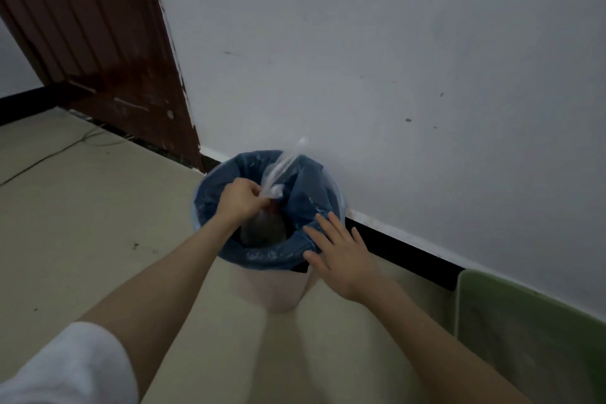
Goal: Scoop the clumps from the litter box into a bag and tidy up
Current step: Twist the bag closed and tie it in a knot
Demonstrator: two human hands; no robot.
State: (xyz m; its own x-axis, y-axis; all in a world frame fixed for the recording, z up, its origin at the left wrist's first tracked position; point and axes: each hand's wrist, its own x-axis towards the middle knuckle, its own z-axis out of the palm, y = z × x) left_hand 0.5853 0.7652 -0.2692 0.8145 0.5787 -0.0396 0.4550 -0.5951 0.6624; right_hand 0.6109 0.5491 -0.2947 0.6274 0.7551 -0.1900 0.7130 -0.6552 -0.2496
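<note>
- Pinching the knotted neck of a clear plastic bag (273,188), the person's left hand (241,200) has its fingers and thumb curled tight round the twist, and this grip holds the bag over the mouth of a bin.
- Below the knot, the bag's grey-brown bulge hangs inside the bin (278,289), a pale round tub standing on the floor against a white wall; whether it touches bottom cannot be seen.
- A loose tail of clear plastic sticks up from the knot, blurred.
- Her or his right hand (341,252) is flat with fingers spread and straight, holding nothing, resting on the blue liner (262,256) at the near right of the rim.
- A green litter box (531,338) sits at the lower right beside the wall, well apart from the bin; its contents are too blurred to tell.
- A brown door (98,36) stands at the upper left, and a thin cable (49,154) trails across the floor there.
- What could go wrong, as a judgement: if the knot is loose, dropping the bag may spill litter into the liner.
- The liner may slip off the rim under the bag's weight if the right hand lifts away too soon.
- The light bin may tip if pushed sideways.
- No brand, label or writing can be read anywhere.
</note>
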